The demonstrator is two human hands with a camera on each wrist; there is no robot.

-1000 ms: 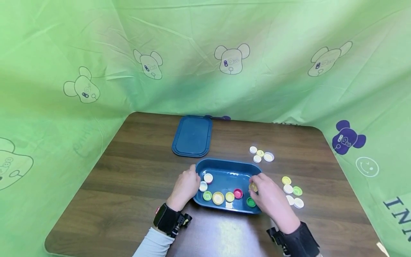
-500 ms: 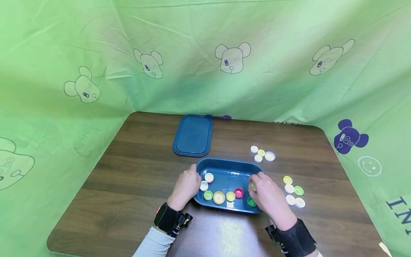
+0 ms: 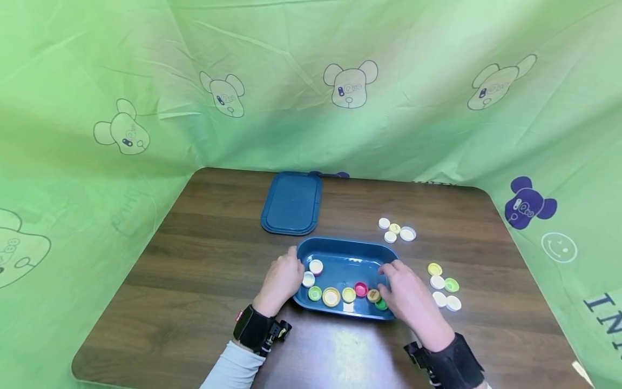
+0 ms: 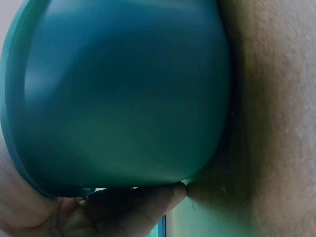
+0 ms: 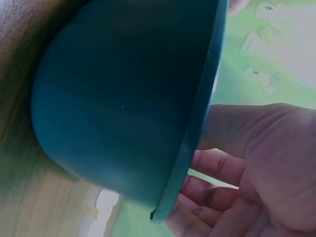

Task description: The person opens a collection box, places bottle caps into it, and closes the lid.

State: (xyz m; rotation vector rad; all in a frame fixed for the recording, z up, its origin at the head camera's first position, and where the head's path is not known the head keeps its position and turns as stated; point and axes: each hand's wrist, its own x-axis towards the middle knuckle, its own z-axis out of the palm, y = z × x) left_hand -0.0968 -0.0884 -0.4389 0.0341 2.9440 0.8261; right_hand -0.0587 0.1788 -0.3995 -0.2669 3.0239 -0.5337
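Note:
A blue plastic container stands on the table with several bottle caps inside. My left hand grips its left end at the rim; in the left wrist view the fingers lie along the wall. Over the right end is my right hand, thumb and fingers apart and holding nothing. Beside its thumb lies a brown cap, touching or overlapping a dark green cap. A pink cap sits to their left. In the right wrist view the container wall hides the caps.
A blue lid lies flat behind the container. Several white and yellow caps are grouped at the back right. Another group, with a green cap, lies right of my right hand. Green printed cloth surrounds the table.
My right hand has let go of the brown cap, now lying between the pink and dark green caps. The left hand stays at the container's left end.

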